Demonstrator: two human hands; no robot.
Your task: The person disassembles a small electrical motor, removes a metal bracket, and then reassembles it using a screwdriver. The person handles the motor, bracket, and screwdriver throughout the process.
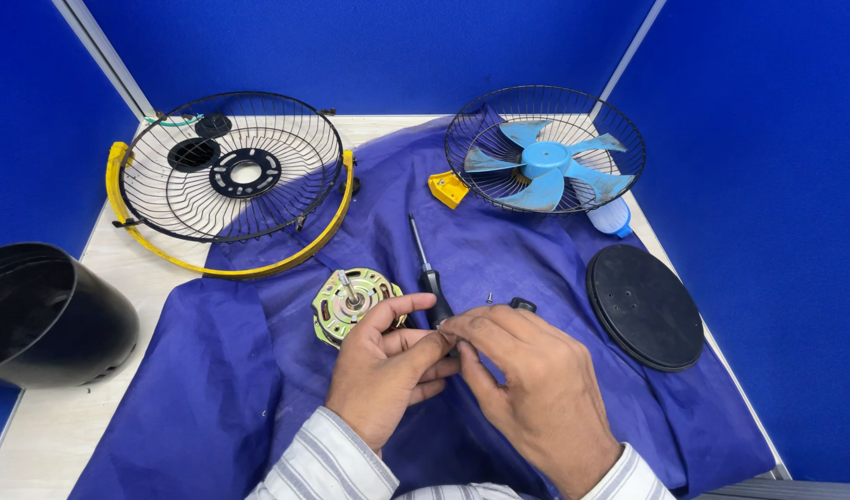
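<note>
My left hand [383, 366] and my right hand [527, 389] meet over a blue cloth [249, 370], fingertips pinched together on something too small to make out. A screwdriver [429, 273] with a black handle lies just beyond them, its handle end partly under my fingers. The yellow-green fan motor [349, 301] with its shaft up sits right by my left thumb. A small screw [489, 298] and a small black part [523, 304] lie beyond my right hand.
A black wire guard with a yellow rim [231, 167] lies at the back left. Another guard holding a blue fan blade [545, 153] sits back right, with a yellow piece [448, 188] beside it. A black round base [644, 306] is at right, a black housing [45, 315] at left.
</note>
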